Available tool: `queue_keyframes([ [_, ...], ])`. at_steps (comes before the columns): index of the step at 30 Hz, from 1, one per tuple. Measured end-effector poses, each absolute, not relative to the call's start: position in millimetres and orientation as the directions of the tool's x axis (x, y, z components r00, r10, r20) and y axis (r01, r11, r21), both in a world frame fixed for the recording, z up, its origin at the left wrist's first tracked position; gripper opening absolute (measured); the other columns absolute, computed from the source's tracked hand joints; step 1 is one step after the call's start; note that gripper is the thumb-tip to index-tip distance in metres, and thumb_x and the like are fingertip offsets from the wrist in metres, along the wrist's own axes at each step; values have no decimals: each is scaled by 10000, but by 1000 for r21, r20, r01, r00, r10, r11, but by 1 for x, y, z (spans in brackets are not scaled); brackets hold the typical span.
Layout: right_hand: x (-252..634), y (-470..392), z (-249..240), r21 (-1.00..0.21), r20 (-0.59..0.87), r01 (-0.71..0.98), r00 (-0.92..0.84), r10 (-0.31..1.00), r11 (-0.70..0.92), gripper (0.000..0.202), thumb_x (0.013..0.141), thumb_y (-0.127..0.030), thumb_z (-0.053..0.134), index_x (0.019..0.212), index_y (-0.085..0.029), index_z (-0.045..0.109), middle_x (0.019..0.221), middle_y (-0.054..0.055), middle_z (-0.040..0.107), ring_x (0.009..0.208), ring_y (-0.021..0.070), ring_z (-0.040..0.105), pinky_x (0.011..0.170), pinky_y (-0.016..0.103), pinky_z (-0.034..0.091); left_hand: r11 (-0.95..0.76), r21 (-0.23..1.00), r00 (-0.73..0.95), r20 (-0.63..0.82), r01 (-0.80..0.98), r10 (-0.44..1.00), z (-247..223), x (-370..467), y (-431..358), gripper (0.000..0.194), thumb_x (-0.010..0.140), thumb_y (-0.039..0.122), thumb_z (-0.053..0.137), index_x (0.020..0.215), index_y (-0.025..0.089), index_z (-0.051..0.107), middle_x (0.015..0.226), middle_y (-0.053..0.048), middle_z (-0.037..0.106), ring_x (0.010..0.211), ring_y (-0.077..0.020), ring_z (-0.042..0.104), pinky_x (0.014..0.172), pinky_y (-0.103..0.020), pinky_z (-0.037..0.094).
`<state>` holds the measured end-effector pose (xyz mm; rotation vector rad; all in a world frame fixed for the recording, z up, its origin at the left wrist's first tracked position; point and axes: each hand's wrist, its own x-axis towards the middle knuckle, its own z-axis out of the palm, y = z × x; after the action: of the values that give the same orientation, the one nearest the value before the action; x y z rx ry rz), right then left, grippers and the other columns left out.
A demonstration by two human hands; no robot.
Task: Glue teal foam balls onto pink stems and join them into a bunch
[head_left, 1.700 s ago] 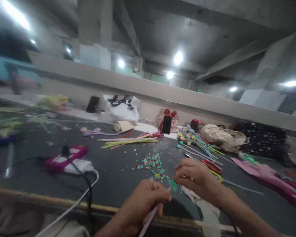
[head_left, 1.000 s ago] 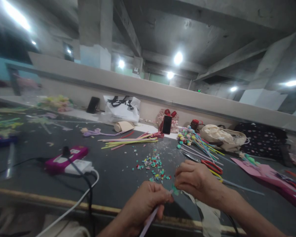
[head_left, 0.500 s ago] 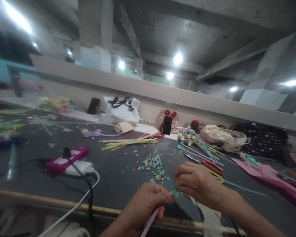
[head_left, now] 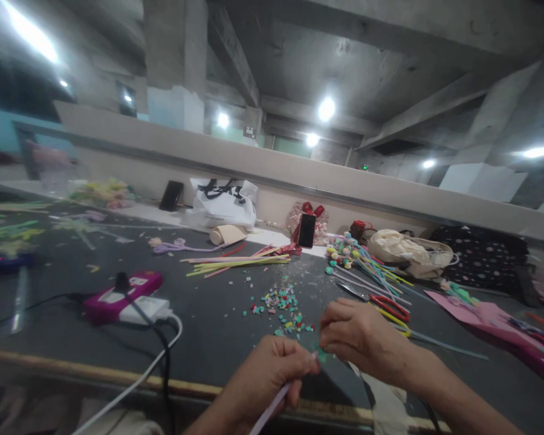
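My left hand (head_left: 276, 368) is closed on a pale lilac strip (head_left: 271, 409), which runs down out of view below the palm. At the strip's upper end is a small, blurred green piece (head_left: 323, 356). The fingertips of my right hand (head_left: 353, 332) pinch together at that green piece, close beside the left fingertips. Just beyond both hands lies a scatter of tiny coloured bits (head_left: 283, 299), mostly teal with some red and yellow. Scissors (head_left: 387, 305) with red and yellow handles lie past my right hand, blades pointing left.
Pink and yellow strips (head_left: 238, 263) lie mid-table, and flower-topped stems (head_left: 344, 251) bunch at the right. A magenta power strip (head_left: 122, 296) with a white charger and cables sits left. Behind stand a propped phone (head_left: 306, 231) and a white bag (head_left: 224, 202). Pink sheet (head_left: 462, 311) lies right.
Both hands stay in nearly the same place. The lower part of the lilac strip has swung slightly left, and the green piece shows less beside my right fingertips.
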<state>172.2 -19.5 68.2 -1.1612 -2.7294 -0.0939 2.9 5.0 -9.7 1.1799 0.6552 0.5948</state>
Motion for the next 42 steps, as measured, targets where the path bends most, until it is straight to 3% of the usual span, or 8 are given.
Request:
queue_keyframes([
  [5, 186, -25, 73, -256, 354, 714, -559, 750, 652, 205, 821, -245, 452, 963, -245, 600, 918, 32, 575, 791, 129, 533, 659, 226, 415, 289, 951, 671, -146, -106, 727, -11, 2, 8, 250, 643, 368, 559, 635, 121, 598, 292, 69, 447, 235, -27, 233, 282, -175, 108],
  [9, 199, -33, 60, -486, 555, 676, -251, 793, 554, 203, 793, -252, 492, 969, -254, 592, 928, 35, 588, 872, 170, 535, 715, 259, 432, 329, 922, 648, -126, -202, 751, -9, 2, 7, 249, 663, 384, 544, 688, 139, 572, 327, 64, 484, 237, -33, 270, 295, -171, 122],
  [13, 202, -31, 27, -676, 470, 616, -61, 881, 404, 218, 789, -315, 474, 950, -225, 590, 783, 32, 595, 600, 140, 551, 498, 233, 444, 310, 891, 581, -65, -333, 811, -6, 2, 7, 271, 669, 406, 553, 672, 135, 564, 419, 26, 555, 329, -37, 381, 361, -156, 196],
  [17, 191, -27, 0, -782, 378, 520, -39, 925, 342, 258, 801, -330, 430, 997, -214, 550, 823, 41, 573, 531, 120, 534, 407, 209, 398, 283, 894, 591, -27, -346, 806, -9, 1, 12, 316, 596, 425, 625, 690, 125, 592, 520, -5, 600, 419, -56, 437, 424, -168, 261],
  [29, 158, -29, 6, -709, 463, 542, -124, 878, 450, 226, 797, -222, 366, 719, -188, 576, 561, -27, 436, 475, 102, 438, 449, 199, 347, 169, 929, 520, 29, -328, 854, -8, -6, 13, 366, 473, 446, 692, 642, 128, 626, 505, 3, 585, 376, -58, 413, 383, -179, 302],
  [33, 159, -28, 2, -814, 354, 477, -44, 934, 331, 228, 802, -285, 371, 771, -184, 574, 497, -45, 387, 434, 100, 390, 412, 195, 300, 126, 945, 500, 44, -302, 865, -11, -2, 14, 355, 460, 444, 696, 593, 123, 624, 473, 5, 573, 367, -61, 404, 375, -182, 292],
  [38, 160, -27, 5, -857, 392, 317, -108, 913, 406, 372, 705, -364, 532, 1052, -237, 486, 807, 10, 541, 640, 140, 493, 535, 224, 381, 108, 964, 459, 16, -242, 889, -14, 3, 14, 342, 407, 431, 715, 508, 125, 604, 462, 16, 544, 425, -77, 413, 430, -195, 299],
  [42, 153, -31, 12, -791, 456, 383, -151, 877, 477, 497, 628, -327, 631, 1089, -284, 451, 935, 9, 524, 637, 129, 495, 529, 217, 383, 9, 984, 444, 74, -181, 893, -11, 4, 11, 346, 414, 459, 687, 464, 128, 602, 466, 29, 493, 498, -101, 417, 507, -216, 327],
])
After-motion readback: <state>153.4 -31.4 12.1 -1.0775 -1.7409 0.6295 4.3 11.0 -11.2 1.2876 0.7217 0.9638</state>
